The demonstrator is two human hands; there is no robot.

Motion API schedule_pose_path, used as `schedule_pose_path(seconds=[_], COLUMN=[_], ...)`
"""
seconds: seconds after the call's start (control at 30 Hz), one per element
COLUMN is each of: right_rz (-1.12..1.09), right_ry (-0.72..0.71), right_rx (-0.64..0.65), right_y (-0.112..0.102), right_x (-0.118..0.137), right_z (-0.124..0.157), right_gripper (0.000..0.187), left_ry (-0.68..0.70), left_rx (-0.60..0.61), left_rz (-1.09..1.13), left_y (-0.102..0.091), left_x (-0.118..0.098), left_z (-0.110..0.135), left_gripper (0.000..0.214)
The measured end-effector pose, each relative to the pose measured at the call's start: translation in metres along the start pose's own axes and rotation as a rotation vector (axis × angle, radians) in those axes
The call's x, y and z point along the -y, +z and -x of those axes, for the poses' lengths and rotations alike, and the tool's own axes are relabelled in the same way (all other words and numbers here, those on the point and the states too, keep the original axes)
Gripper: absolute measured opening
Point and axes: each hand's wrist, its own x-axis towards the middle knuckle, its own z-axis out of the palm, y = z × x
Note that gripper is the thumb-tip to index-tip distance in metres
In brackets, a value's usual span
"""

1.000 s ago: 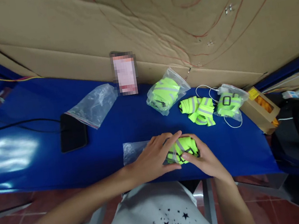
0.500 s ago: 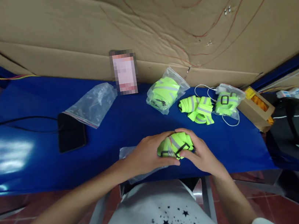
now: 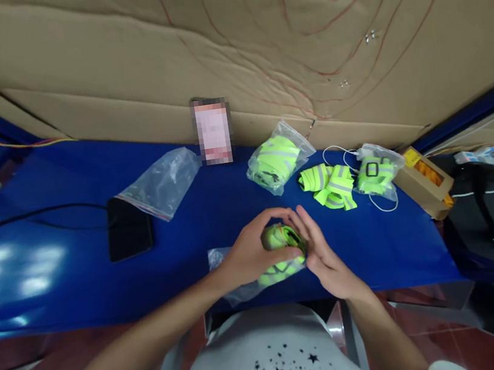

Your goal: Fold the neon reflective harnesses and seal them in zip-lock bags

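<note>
My left hand curls around a rolled neon-yellow reflective strap with grey stripes and dark parts, near the table's front edge. Against the roll's right side rests my right hand, its fingers stretched out and pressed flat. Beneath the left hand and wrist lies a clear plastic bag, partly hidden. Whether the roll's lower part is inside this bag, I cannot tell. Further back are a bagged reflective strap, a loose folded reflective strap and another bagged strap with a black buckle.
On the blue table, an empty clear bag overlaps a black phone at left. A blurred-out device leans on the cardboard wall. At right are a cardboard box, a white cable and a black object.
The roll has turned in my hands and tilted lower. My right hand has gone from gripping it with bent fingers to lying flat along its side. The view has shifted slightly.
</note>
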Motion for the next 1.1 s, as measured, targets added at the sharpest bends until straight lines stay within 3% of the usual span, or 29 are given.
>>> schedule_pose_path(seconds=[0.1,0.17,0.3,0.47,0.63,0.73,0.87,0.97,1.1], right_rz=[0.195,0.345,0.475,0.433,0.405,0.178,-0.108,-0.096,0.048], right_ry=[-0.052,-0.113,-0.206,-0.156,-0.128,-0.072,0.023,0.022,-0.029], right_rx=[-0.213,-0.256,-0.129,0.134,0.231,0.246,0.171,0.075,0.157], right_y=[0.003,0.004,0.0,-0.01,-0.008,-0.004,0.002,0.004,0.008], right_x=[0.005,0.012,0.032,0.043,0.021,0.001,-0.025,-0.034,-0.031], right_z=[-0.003,-0.005,-0.009,-0.022,-0.044,-0.054,-0.065,-0.07,-0.067], right_gripper=[0.056,0.047,0.045,0.06,0.062,0.041,0.035,0.037,0.037], left_ry=[-0.072,-0.058,0.022,0.06,0.014,-0.003,-0.208,-0.281,-0.223], left_rx=[-0.128,-0.139,-0.063,0.017,0.049,0.11,0.244,0.214,0.126], left_rz=[0.095,0.082,-0.006,-0.049,0.011,0.099,0.219,0.339,0.441], left_y=[-0.003,-0.006,-0.009,-0.012,-0.024,-0.039,-0.055,-0.056,-0.053], left_x=[0.001,0.0,-0.005,-0.005,0.006,0.013,0.027,0.041,0.054], left_z=[-0.003,-0.004,-0.003,0.0,0.002,-0.001,-0.005,-0.005,-0.002], left_gripper=[0.053,0.051,0.051,0.051,0.053,0.064,0.083,0.072,0.07])
